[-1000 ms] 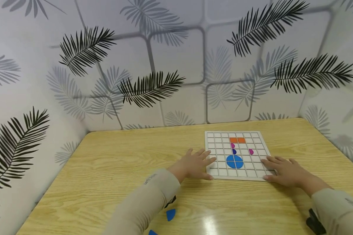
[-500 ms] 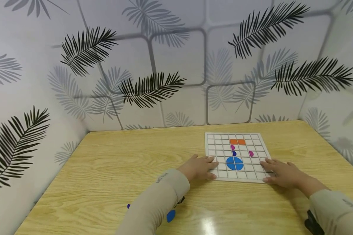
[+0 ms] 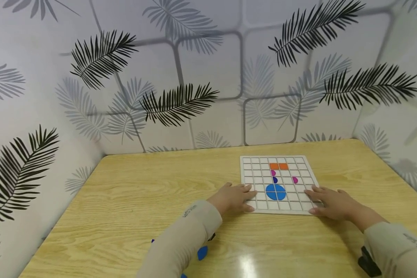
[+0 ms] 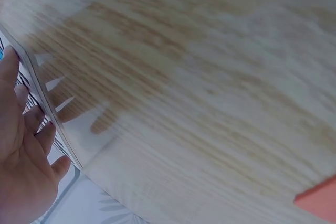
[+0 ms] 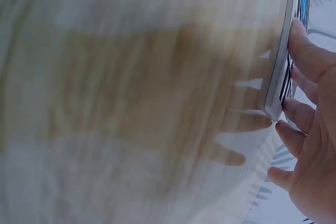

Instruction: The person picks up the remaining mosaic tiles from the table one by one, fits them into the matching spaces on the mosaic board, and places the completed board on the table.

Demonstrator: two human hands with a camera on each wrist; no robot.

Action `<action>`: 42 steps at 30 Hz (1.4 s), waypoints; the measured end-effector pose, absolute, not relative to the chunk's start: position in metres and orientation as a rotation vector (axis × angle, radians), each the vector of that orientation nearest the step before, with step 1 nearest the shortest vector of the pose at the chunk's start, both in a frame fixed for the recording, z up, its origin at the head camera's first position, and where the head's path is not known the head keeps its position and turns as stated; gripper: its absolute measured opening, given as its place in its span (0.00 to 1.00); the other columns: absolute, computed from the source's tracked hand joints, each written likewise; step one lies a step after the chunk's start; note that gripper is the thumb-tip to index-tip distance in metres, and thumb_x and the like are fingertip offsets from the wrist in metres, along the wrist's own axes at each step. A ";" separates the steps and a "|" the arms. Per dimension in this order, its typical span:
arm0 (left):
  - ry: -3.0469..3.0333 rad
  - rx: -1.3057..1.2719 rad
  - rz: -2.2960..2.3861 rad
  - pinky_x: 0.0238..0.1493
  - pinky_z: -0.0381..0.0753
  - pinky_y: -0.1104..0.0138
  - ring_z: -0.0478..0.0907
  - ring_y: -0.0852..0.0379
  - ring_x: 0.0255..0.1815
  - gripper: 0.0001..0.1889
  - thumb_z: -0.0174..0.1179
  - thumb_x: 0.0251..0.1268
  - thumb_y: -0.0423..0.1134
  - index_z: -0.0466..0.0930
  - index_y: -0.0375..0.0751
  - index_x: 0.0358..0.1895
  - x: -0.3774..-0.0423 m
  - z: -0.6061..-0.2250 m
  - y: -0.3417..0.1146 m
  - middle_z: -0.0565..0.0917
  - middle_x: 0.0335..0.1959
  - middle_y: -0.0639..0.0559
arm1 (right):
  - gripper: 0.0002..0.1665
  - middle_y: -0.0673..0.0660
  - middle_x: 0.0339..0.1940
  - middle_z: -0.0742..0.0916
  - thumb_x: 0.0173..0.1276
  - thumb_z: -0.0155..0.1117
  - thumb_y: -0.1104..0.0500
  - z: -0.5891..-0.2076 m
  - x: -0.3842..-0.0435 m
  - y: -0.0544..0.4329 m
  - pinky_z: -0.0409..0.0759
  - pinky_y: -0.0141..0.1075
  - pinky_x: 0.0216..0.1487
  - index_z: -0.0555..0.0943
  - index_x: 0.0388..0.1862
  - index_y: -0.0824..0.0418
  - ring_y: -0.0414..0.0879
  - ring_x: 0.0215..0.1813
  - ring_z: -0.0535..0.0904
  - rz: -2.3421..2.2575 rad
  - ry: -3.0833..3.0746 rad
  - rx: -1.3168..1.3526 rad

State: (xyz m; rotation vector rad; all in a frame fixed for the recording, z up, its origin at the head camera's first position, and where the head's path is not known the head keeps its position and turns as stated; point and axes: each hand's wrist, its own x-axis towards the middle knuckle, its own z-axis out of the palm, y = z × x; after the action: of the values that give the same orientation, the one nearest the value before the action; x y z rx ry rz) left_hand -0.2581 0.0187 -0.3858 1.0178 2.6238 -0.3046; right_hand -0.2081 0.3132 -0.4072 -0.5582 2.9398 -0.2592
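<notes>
On the table (image 3: 125, 185), a white gridded board (image 3: 257, 173) bears coloured shapes (image 3: 279, 189).

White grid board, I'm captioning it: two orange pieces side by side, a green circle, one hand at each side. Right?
The circle is blue, not green, as the head view shows. The white grid board does have two orange pieces, with the left hand and right hand at its sides.
</notes>
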 end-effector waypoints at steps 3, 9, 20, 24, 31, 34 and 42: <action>2.639 1.050 -0.336 0.62 0.45 0.58 0.43 0.64 0.65 0.32 0.37 0.57 0.63 0.45 0.63 0.66 -0.256 -0.386 0.013 0.48 0.66 0.62 | 0.39 0.69 0.57 0.68 0.56 0.52 0.38 -0.405 -0.208 0.309 0.53 0.65 0.46 0.67 0.58 0.64 0.66 0.57 0.59 -0.242 2.950 -0.573; 2.637 1.077 -0.309 0.61 0.46 0.58 0.43 0.62 0.65 0.32 0.38 0.57 0.62 0.46 0.62 0.66 -0.252 -0.384 -0.001 0.49 0.66 0.60 | 0.39 0.68 0.56 0.70 0.56 0.52 0.37 -0.403 -0.208 0.299 0.54 0.65 0.46 0.67 0.58 0.63 0.65 0.57 0.61 -0.223 2.969 -0.622; 2.599 1.083 -0.296 0.61 0.48 0.57 0.43 0.61 0.66 0.32 0.39 0.58 0.62 0.46 0.61 0.66 -0.245 -0.383 -0.018 0.48 0.67 0.59 | 0.39 0.68 0.57 0.68 0.56 0.52 0.38 -0.409 -0.205 0.286 0.54 0.65 0.46 0.67 0.58 0.63 0.65 0.58 0.59 -0.304 2.957 -0.655; 2.598 1.089 -0.271 0.61 0.48 0.56 0.43 0.60 0.66 0.32 0.38 0.57 0.62 0.45 0.62 0.66 -0.243 -0.386 -0.023 0.48 0.67 0.59 | 0.40 0.68 0.58 0.68 0.56 0.52 0.37 -0.409 -0.202 0.283 0.53 0.65 0.47 0.66 0.59 0.63 0.65 0.58 0.59 -0.333 2.957 -0.649; 2.620 1.093 -0.294 0.60 0.49 0.57 0.43 0.60 0.66 0.33 0.38 0.57 0.63 0.46 0.61 0.66 -0.238 -0.390 -0.036 0.48 0.67 0.58 | 0.40 0.67 0.57 0.68 0.55 0.52 0.36 -0.407 -0.198 0.271 0.54 0.62 0.49 0.67 0.58 0.63 0.65 0.58 0.59 -0.344 2.963 -0.693; 2.620 1.095 -0.289 0.60 0.50 0.57 0.44 0.61 0.66 0.33 0.38 0.56 0.63 0.46 0.61 0.66 -0.235 -0.390 -0.043 0.49 0.66 0.58 | 0.41 0.67 0.58 0.68 0.54 0.52 0.36 -0.407 -0.198 0.266 0.55 0.61 0.50 0.67 0.58 0.63 0.65 0.58 0.59 -0.359 2.952 -0.695; 2.644 1.103 -0.264 0.59 0.52 0.56 0.44 0.60 0.65 0.32 0.37 0.57 0.63 0.47 0.61 0.66 -0.226 -0.393 -0.060 0.50 0.66 0.57 | 0.42 0.66 0.58 0.69 0.54 0.53 0.36 -0.409 -0.196 0.255 0.55 0.60 0.51 0.67 0.58 0.64 0.65 0.59 0.59 -0.419 2.934 -0.731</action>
State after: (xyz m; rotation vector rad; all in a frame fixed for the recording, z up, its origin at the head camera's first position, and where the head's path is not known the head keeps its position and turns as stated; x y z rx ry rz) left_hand -0.2262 -0.0604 -0.3926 1.1030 2.6439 -0.2643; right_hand -0.1955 0.2552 -0.4089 -0.7315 2.9337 -0.4186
